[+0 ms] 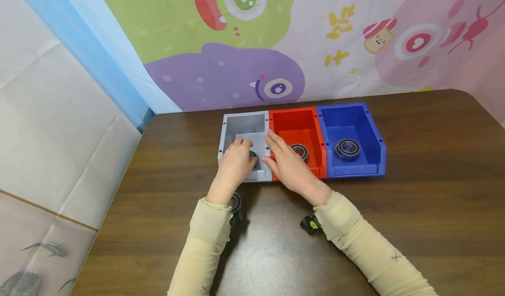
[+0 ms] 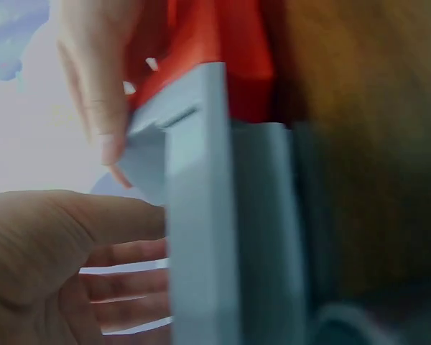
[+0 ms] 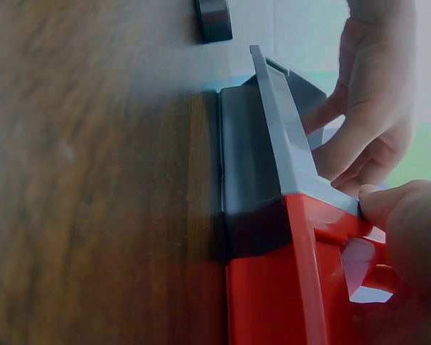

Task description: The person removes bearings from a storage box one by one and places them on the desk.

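My left hand (image 1: 235, 162) reaches down into the grey bin (image 1: 258, 174), its thumb and curled fingers around a ball bearing (image 1: 253, 155) there. The hand hides most of that bearing; in the left wrist view the bin's front wall covers the fingertips. My right hand (image 1: 292, 164) lies across the edge where the grey bin meets the red bin (image 1: 297, 117). Its fingers are fairly straight, and its thumb (image 3: 391, 203) touches the shared rim. Partly behind this hand, a bearing (image 1: 300, 151) sits in the red bin.
The blue bin (image 1: 372, 133), right of the red one, holds bearings (image 1: 348, 149) that look stacked. Another bearing (image 1: 235, 202) lies on the brown wooden table (image 1: 418, 226) beside my left wrist. A cartoon-printed cloth (image 1: 335, 68) hangs behind the bins.
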Action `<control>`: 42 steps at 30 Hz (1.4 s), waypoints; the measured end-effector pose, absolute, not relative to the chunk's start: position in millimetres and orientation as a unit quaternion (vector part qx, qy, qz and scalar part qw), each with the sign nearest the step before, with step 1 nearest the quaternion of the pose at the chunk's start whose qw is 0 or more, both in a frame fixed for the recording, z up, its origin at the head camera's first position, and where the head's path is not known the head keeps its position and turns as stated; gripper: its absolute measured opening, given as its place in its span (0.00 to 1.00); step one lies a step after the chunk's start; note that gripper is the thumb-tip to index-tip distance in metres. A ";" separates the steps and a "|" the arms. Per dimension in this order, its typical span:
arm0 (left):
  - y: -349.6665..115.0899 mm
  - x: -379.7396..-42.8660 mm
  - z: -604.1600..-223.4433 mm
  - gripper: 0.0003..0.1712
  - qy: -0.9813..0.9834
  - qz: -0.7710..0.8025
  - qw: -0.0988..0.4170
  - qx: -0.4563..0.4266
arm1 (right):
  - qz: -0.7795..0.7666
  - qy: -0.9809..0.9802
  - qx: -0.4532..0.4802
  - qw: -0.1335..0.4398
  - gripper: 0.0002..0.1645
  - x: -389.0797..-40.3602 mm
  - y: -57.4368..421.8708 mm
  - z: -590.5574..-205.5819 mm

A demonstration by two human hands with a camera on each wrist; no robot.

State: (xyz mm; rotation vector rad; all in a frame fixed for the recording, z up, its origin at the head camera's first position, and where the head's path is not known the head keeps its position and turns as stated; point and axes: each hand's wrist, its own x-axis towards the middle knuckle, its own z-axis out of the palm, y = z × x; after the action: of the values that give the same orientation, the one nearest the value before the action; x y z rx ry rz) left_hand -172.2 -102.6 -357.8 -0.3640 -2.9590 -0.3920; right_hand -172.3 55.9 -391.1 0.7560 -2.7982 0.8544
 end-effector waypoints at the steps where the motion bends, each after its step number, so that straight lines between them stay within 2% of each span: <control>1: -102.5 -173.2 -359.2 0.19 -0.982 -0.134 0.070 -0.117 | 0.281 -0.924 0.251 0.061 0.37 -172.4 55.9 -391.0; 8: -100.3 -176.1 -370.4 0.20 -0.984 -0.125 0.083 -0.097 | 0.277 -0.925 0.253 0.065 0.37 -172.1 55.4 -390.8; 19: -95.9 -176.5 -379.9 0.22 -0.989 -0.110 0.037 -0.090 | 0.275 -0.924 0.256 0.070 0.37 -172.0 55.8 -392.7; 28: -98.3 -179.4 -381.1 0.20 -0.989 -0.124 -0.025 -0.077 | 0.277 -0.924 0.255 0.070 0.37 -173.0 55.6 -392.8; 42: -97.2 -177.9 -379.3 0.16 -0.988 -0.131 -0.009 -0.079 | 0.280 -0.923 0.254 0.064 0.37 -172.4 55.8 -392.1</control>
State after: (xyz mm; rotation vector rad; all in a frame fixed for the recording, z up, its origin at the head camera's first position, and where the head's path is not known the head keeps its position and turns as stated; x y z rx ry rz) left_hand -177.9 -97.2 -379.3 -0.2510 -3.1223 -0.4127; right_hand -172.4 55.8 -392.1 0.7674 -2.7883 0.8456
